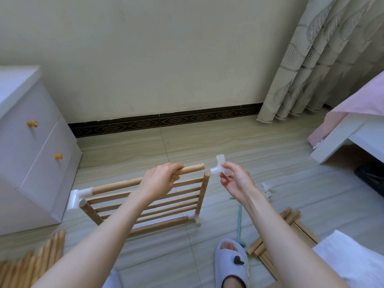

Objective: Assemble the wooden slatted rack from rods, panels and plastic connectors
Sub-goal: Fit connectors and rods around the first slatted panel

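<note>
Connector (pixel 218 169) being pinched in right grip (pixel 234 181), nearing rod (pixel 191 169) clasped by left grip (pixel 160 179), needing socket alignment.

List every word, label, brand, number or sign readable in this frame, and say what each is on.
None can be read. The wooden rod, plastic connector, slatted panel, white cabinet and slipper show no print. The skirting carries only a diamond pattern, not letters.
</note>
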`<state>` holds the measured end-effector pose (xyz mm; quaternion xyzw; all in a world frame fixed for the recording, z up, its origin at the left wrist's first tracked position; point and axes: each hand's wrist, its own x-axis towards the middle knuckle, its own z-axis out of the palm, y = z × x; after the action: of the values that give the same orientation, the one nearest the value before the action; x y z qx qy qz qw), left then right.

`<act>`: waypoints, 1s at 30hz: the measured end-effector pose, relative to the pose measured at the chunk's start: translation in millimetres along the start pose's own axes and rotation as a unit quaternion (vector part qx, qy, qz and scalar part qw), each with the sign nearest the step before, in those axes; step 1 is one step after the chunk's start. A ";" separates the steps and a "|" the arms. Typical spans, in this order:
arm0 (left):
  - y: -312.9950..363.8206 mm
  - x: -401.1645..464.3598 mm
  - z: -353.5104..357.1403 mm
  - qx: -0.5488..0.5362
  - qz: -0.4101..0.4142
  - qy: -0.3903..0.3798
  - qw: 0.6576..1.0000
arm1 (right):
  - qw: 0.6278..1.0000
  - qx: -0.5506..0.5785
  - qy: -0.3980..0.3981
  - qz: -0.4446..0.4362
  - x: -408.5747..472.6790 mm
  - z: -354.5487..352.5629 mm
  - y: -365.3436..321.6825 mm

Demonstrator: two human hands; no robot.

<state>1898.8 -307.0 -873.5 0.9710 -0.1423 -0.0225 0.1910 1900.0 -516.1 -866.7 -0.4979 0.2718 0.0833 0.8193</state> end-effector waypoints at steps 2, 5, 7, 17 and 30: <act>0.5 -0.2 0.5 0.003 0.000 0.001 1.000 | 0.999 -0.030 0.025 -0.024 2.3 -0.6 1.9; -0.1 1.4 1.2 0.003 -0.001 0.004 1.000 | 0.992 -0.096 0.064 -0.060 6.2 -2.9 3.4; -0.2 1.8 1.6 0.000 -0.001 0.006 1.000 | 0.980 -0.158 0.075 -0.093 6.4 -4.3 3.4; 0.2 0.9 0.5 -0.007 -0.003 0.007 1.000 | 0.905 -0.364 0.039 -0.216 4.0 4.1 16.2; 1.1 -3.0 -2.8 -0.026 -0.001 -0.002 1.000 | 0.888 -0.387 0.004 -0.248 -5.8 14.2 16.6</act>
<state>1895.9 -306.1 -870.5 0.9658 -0.1413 -0.0281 0.2155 1893.5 -494.9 -871.4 -0.8267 0.0890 -0.0257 0.5550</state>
